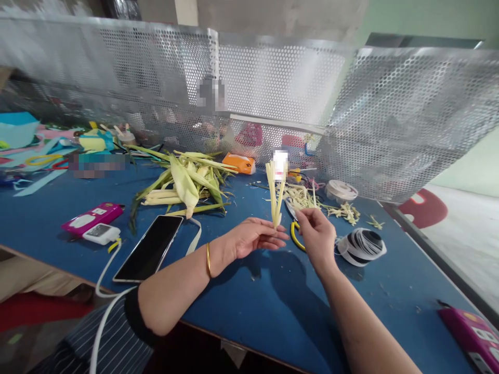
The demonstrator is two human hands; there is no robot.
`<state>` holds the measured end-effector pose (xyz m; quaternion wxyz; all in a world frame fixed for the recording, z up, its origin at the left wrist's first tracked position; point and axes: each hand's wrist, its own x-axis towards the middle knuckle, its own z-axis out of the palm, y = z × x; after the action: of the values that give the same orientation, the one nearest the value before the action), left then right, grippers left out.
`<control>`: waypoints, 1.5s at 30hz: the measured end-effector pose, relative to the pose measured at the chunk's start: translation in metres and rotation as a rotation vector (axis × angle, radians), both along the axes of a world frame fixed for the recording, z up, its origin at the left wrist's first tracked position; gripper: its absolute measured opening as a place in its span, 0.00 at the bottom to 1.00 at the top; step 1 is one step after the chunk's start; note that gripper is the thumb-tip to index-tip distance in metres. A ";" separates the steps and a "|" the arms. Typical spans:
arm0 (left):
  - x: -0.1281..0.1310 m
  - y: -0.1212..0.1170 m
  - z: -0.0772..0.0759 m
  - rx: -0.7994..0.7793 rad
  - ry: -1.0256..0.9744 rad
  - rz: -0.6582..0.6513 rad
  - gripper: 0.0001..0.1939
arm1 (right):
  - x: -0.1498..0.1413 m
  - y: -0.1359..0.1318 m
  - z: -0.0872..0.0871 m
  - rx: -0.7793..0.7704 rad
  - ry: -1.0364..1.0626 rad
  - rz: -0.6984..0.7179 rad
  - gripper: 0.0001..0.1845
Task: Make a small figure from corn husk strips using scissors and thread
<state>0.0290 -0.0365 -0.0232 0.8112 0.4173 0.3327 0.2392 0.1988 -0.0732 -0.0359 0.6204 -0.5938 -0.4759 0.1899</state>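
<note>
My left hand (257,239) pinches the lower end of an upright bundle of pale corn husk strips (276,200) between thumb and index finger, its other fingers stretched out below. The strips fan out in a V at the top. Just to the right, my right hand (317,234) has thumb and index finger closed together; anything between them is too small to make out. Scissors (295,236) with yellow handles lie on the table beside the right fingers, partly covered by them. Beyond my hands is a heap of cut husk pieces (302,197).
A pile of green corn husks (187,182) lies left of centre. A phone (150,249), a white cable (103,280) and a purple pack (93,217) are on the left. A thread cone (362,248) stands right of my right hand. A perforated metal screen (273,78) runs behind the blue table (249,301).
</note>
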 end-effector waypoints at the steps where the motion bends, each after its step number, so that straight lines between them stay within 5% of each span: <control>1: 0.001 -0.001 -0.001 0.000 0.008 -0.004 0.08 | -0.004 -0.003 0.003 0.017 -0.008 0.084 0.11; 5: 0.006 -0.006 -0.004 0.010 0.037 -0.019 0.06 | -0.017 -0.009 0.006 -0.025 0.078 0.286 0.09; 15: 0.006 -0.003 -0.004 -0.026 0.034 0.019 0.03 | -0.019 -0.012 0.006 0.072 0.051 0.204 0.07; 24: -0.009 0.017 0.006 -0.145 -0.041 0.093 0.09 | -0.014 -0.023 0.006 0.502 -1.016 0.189 0.07; 28: -0.011 0.018 0.008 -0.123 -0.075 0.083 0.07 | -0.015 -0.023 0.003 0.516 -1.169 0.146 0.09; 33: -0.008 0.014 0.002 -0.089 -0.066 0.173 0.06 | -0.014 -0.018 0.003 0.453 -1.514 0.289 0.16; 39: -0.006 0.012 0.004 0.003 -0.076 0.244 0.06 | -0.012 -0.017 0.011 0.427 -1.218 0.347 0.14; 45: 0.002 -0.003 0.011 0.099 0.008 0.195 0.08 | -0.016 -0.021 0.011 0.356 -0.742 0.122 0.11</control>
<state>0.0308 -0.0397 -0.0123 0.7611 0.4235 0.3626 0.3314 0.1824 -0.0946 -0.0253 0.4872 -0.4763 -0.7269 -0.0860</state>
